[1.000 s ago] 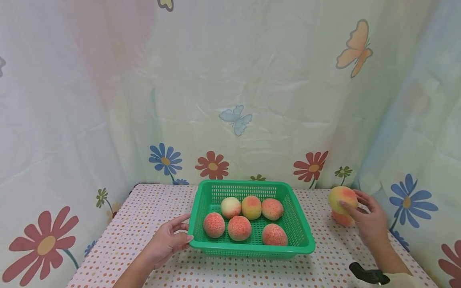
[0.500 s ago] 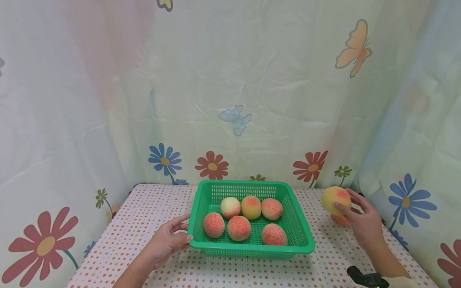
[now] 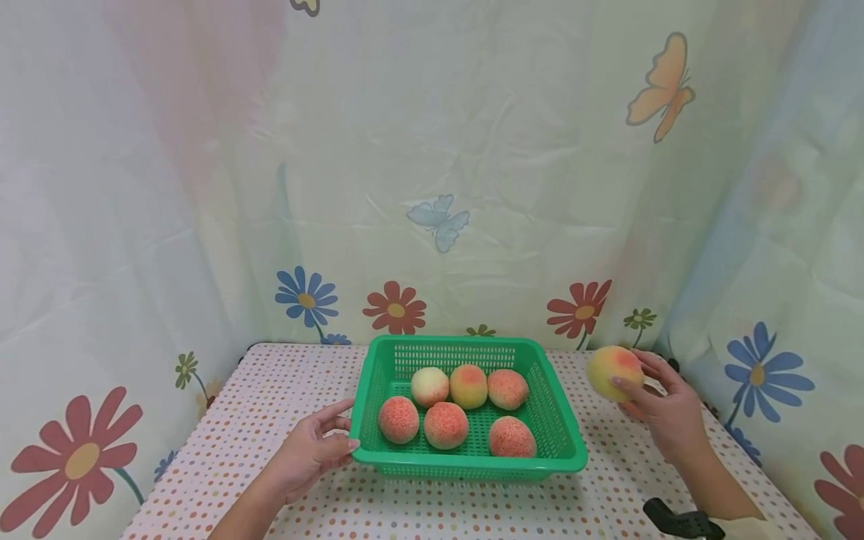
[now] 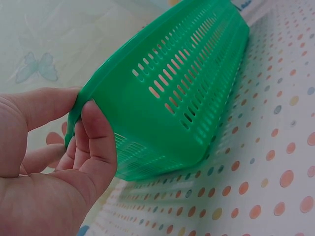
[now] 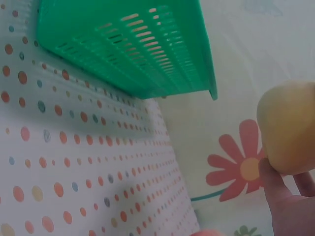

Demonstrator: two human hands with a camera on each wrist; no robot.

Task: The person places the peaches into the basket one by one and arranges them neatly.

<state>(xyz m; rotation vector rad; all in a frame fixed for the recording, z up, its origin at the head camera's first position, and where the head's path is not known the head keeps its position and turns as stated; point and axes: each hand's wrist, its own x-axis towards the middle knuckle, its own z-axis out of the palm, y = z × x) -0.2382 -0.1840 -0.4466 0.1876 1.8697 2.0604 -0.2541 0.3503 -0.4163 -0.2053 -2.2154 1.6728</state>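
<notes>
A green plastic basket (image 3: 472,472) with slotted walls stands mid-table and holds several peaches, mostly speckled red, one pale (image 3: 430,386) and one yellow (image 3: 469,386). At its left end my left hand (image 3: 312,454) pinches the rim, thumb and fingertips meeting the green edge (image 4: 93,81) in the left wrist view. To the right of the basket, my right hand (image 3: 664,409) grips a yellow peach (image 3: 613,373) with a red blush, raised above the table. Below that hand, another reddish peach (image 3: 633,410) is mostly hidden.
The table has a dotted cloth (image 3: 283,390). A flower-printed curtain (image 3: 398,150) closes off the back and both sides. My right wrist wears a black band (image 3: 682,519).
My right hand has carried the yellow peach leftward toward the basket, away from the peach beneath it. My left hand stays at the basket's rim.
</notes>
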